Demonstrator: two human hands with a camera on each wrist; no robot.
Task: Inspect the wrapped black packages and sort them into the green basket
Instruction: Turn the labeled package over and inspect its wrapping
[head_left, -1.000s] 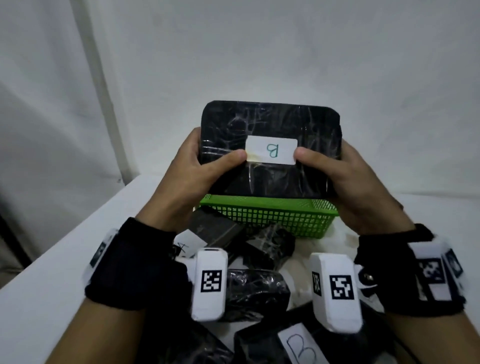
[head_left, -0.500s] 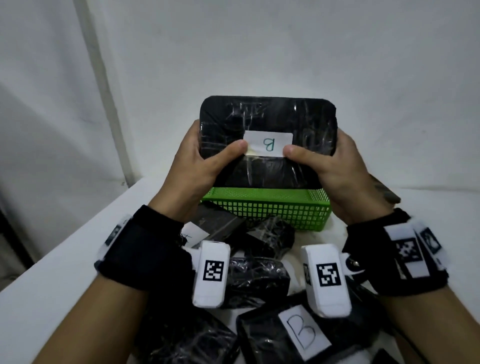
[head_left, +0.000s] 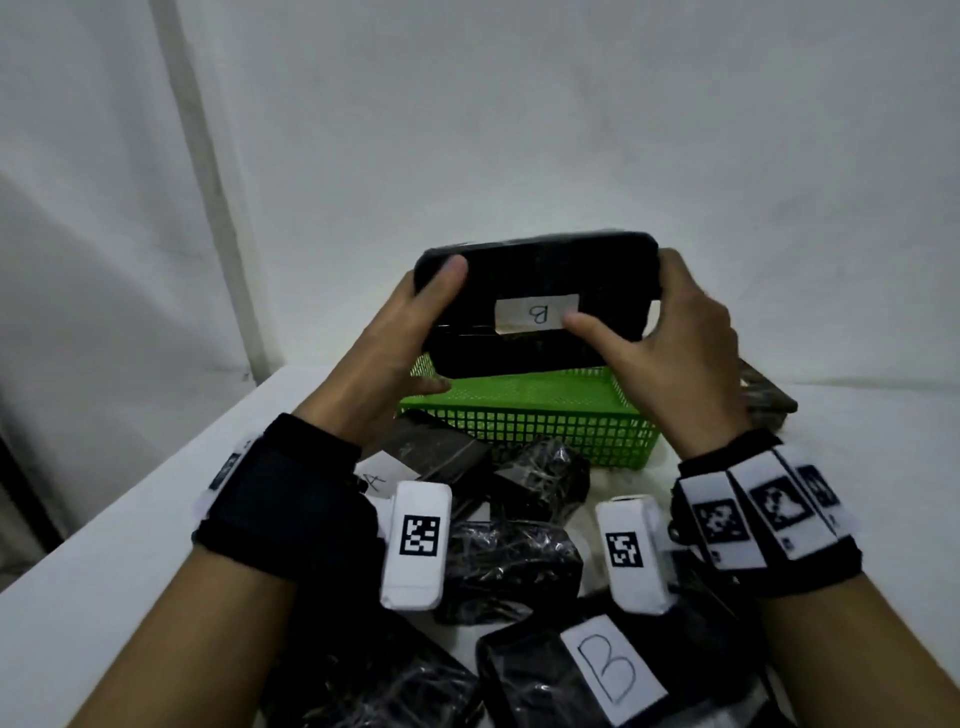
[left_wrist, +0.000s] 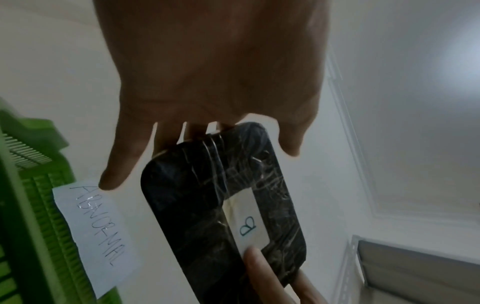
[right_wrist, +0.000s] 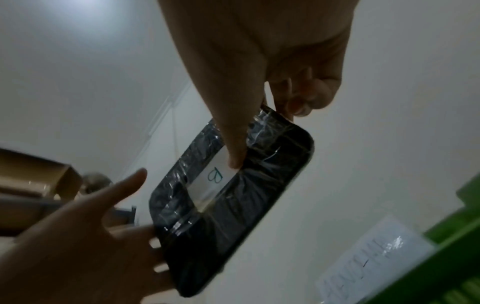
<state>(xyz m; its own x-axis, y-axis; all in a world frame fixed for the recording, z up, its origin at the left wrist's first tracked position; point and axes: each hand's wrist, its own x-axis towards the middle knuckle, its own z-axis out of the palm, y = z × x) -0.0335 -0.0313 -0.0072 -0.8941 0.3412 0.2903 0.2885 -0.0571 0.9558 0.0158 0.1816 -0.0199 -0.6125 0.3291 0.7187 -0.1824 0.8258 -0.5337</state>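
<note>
A black wrapped package (head_left: 545, 270) with a white label reading "B" hangs tilted above the green basket (head_left: 519, 421). My right hand (head_left: 675, 353) grips its right end, thumb on the label and fingers curled behind, as the right wrist view shows (right_wrist: 272, 174). My left hand (head_left: 405, 338) is at the left end. Its fingers lie straight behind the package (left_wrist: 207, 205) and its thumb stands near the upper corner, apart from the wrap in the wrist views. The basket (left_wrist: 26, 185) carries a paper label (left_wrist: 96, 236) reading "ABNORMAL".
Several more wrapped black packages lie on the white table (head_left: 130, 545) in front of the basket, one labelled "B" (head_left: 519, 686) nearest me and one labelled "A" (head_left: 431, 452). A dark object (head_left: 769, 400) sits right of the basket. White walls stand close behind.
Both hands carried the package forward and down over the basket and tipped it flatter. My left thumb left the label and moved to the upper left corner, with the left fingers straightening.
</note>
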